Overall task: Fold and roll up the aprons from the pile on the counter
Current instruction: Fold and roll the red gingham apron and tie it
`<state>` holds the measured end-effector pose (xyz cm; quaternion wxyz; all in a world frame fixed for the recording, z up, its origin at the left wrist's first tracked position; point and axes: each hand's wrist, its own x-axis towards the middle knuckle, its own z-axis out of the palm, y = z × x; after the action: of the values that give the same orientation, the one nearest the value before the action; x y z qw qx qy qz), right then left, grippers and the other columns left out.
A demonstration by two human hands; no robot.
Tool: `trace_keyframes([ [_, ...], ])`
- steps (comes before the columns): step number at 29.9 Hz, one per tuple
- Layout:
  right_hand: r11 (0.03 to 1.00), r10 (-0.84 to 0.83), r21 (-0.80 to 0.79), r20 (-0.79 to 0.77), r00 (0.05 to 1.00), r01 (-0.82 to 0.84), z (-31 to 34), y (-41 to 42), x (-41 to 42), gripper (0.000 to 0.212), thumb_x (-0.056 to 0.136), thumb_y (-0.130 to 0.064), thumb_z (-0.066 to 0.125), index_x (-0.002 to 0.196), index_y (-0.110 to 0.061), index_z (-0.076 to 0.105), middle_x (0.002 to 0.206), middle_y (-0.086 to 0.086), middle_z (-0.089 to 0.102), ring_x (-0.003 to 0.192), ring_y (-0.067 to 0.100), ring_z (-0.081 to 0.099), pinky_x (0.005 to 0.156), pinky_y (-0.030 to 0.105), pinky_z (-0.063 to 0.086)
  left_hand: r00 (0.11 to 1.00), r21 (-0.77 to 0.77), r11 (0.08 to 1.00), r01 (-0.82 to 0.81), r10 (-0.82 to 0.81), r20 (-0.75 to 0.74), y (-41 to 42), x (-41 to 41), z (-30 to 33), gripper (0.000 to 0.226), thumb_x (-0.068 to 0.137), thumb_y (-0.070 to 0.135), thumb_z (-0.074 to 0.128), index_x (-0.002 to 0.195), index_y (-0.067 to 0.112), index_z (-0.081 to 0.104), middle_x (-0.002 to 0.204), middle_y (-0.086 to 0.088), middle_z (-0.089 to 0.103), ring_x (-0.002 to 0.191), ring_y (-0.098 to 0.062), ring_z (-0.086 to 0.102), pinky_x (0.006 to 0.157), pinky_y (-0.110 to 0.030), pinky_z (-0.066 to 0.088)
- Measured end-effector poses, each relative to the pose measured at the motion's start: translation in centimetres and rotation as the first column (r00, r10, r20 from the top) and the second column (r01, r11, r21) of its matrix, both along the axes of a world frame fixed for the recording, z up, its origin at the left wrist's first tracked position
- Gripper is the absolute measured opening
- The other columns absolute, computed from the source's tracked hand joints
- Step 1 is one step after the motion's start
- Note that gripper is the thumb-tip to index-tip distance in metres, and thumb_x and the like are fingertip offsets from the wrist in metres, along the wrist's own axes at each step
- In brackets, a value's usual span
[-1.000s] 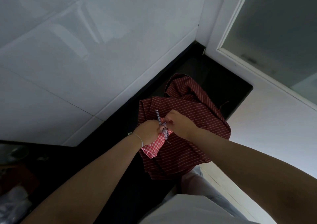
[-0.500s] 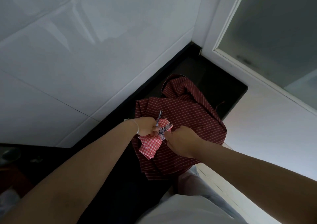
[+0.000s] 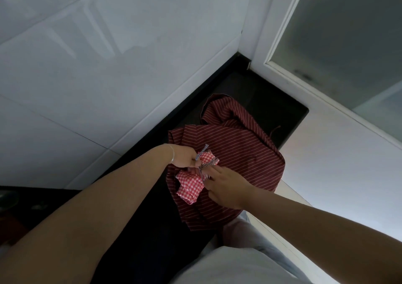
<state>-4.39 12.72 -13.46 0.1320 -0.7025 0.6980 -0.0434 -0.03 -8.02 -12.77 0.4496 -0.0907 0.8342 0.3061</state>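
Observation:
A small rolled red-and-white checked apron (image 3: 190, 185) lies on top of a crumpled dark red striped apron (image 3: 235, 151) on the black counter (image 3: 269, 101). A dark-and-white striped tie (image 3: 203, 153) wraps around the checked roll. My left hand (image 3: 185, 156), with a thin bracelet on the wrist, pinches the tie and the roll's upper end. My right hand (image 3: 226, 185) sits just right of the roll, fingers curled on the tie near its middle. The striped apron hangs partly over the counter's front edge.
A white tiled wall (image 3: 108, 66) runs along the counter's far side. A white-framed frosted glass panel (image 3: 348, 33) closes the right end. Dim clutter (image 3: 13, 207) lies at the far left. My pale clothing (image 3: 239, 262) fills the bottom.
My left hand has shifted left and up, pulling the tie. My right hand has dropped down and to the right of the checked roll. More of the roll shows between my hands.

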Motion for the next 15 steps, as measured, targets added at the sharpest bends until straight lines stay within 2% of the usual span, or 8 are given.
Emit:
trace_keyframes([
  [2, 0.999, -0.004, 0.045, 0.017, 1.000, 0.003, -0.3, 0.0, -0.1, 0.041, 0.083, -0.033, 0.036, 0.092, -0.017, 0.072, 0.119, 0.009, 0.058, 0.104, 0.022, 0.058, 0.076, 0.032, 0.054, 0.995, 0.065, 0.994, -0.085, 0.088, -0.042, 0.2, 0.7, -0.3, 0.037, 0.100, 0.033, 0.045, 0.072, 0.011, 0.054, 0.068, -0.004, 0.049, 0.066, -0.018, 0.044, 0.072, -0.031, 0.039],
  [5, 0.995, 0.002, 0.104, 0.054, 0.999, -0.008, -0.2, -0.2, 0.1, 0.041, 0.083, -0.034, 0.035, 0.091, -0.017, 0.072, 0.127, 0.012, 0.053, 0.113, 0.024, 0.053, 0.082, 0.035, 0.054, 0.974, 0.128, 0.974, -0.186, 0.200, -0.106, 0.5, 1.9, -0.4, 0.020, 0.096, 0.021, 0.055, 0.091, 0.008, 0.071, 0.088, -0.002, 0.067, 0.086, -0.014, 0.061, 0.085, -0.024, 0.047],
  [7, 0.995, -0.028, 0.095, 0.125, 0.992, 0.016, -0.5, -0.2, 0.2, 0.039, 0.085, -0.033, 0.038, 0.090, -0.015, 0.072, 0.132, 0.011, 0.050, 0.118, 0.025, 0.050, 0.086, 0.037, 0.052, 0.953, 0.123, 0.970, -0.211, 0.232, -0.194, 0.6, 2.3, -0.2, 0.015, 0.093, 0.019, 0.060, 0.086, 0.011, 0.070, 0.080, 0.006, 0.065, 0.077, -0.005, 0.059, 0.076, -0.015, 0.045],
  [9, 0.993, -0.096, 0.088, 0.244, 0.965, 0.076, -0.3, -0.5, 0.2, 0.038, 0.090, -0.035, 0.042, 0.092, -0.012, 0.072, 0.127, 0.009, 0.055, 0.116, 0.023, 0.052, 0.086, 0.037, 0.052, 0.942, 0.009, 0.992, -0.125, 0.121, -0.312, 0.7, 2.6, 0.0, 0.017, 0.094, 0.020, 0.059, 0.084, 0.011, 0.069, 0.082, 0.003, 0.066, 0.076, -0.009, 0.059, 0.072, -0.019, 0.045],
  [12, 0.945, -0.321, 0.202, 0.424, 0.847, 0.257, 0.9, -1.5, -0.3, 0.033, 0.100, -0.034, 0.042, 0.100, -0.009, 0.064, 0.106, 0.004, 0.061, 0.091, 0.019, 0.059, 0.078, 0.036, 0.050, 0.886, -0.231, 0.973, 0.023, -0.127, -0.446, 1.7, 3.5, -0.2, 0.019, 0.098, 0.020, 0.050, 0.094, 0.011, 0.066, 0.093, -0.003, 0.062, 0.077, -0.012, 0.053, 0.068, -0.021, 0.036],
  [13, 0.925, -0.375, 0.233, 0.441, 0.816, 0.299, 1.0, -1.9, -0.4, 0.030, 0.101, -0.029, 0.040, 0.105, -0.007, 0.061, 0.101, 0.006, 0.062, 0.086, 0.022, 0.059, 0.076, 0.038, 0.049, 0.814, -0.317, 0.948, 0.037, -0.213, -0.541, 2.0, 4.1, -0.6, 0.016, 0.096, 0.020, 0.053, 0.096, 0.010, 0.066, 0.093, -0.003, 0.062, 0.074, -0.011, 0.054, 0.064, -0.020, 0.035],
  [15, 0.891, -0.450, 0.277, 0.445, 0.774, 0.359, 1.0, -2.8, -0.9, 0.025, 0.102, -0.019, 0.039, 0.111, -0.003, 0.056, 0.100, 0.011, 0.063, 0.082, 0.027, 0.060, 0.076, 0.040, 0.049, 0.635, -0.429, 0.903, 0.001, -0.332, -0.697, 2.7, 5.6, -2.0, 0.010, 0.080, 0.017, 0.074, 0.084, 0.010, 0.068, 0.080, -0.001, 0.063, 0.053, -0.010, 0.054, 0.048, -0.017, 0.031],
])
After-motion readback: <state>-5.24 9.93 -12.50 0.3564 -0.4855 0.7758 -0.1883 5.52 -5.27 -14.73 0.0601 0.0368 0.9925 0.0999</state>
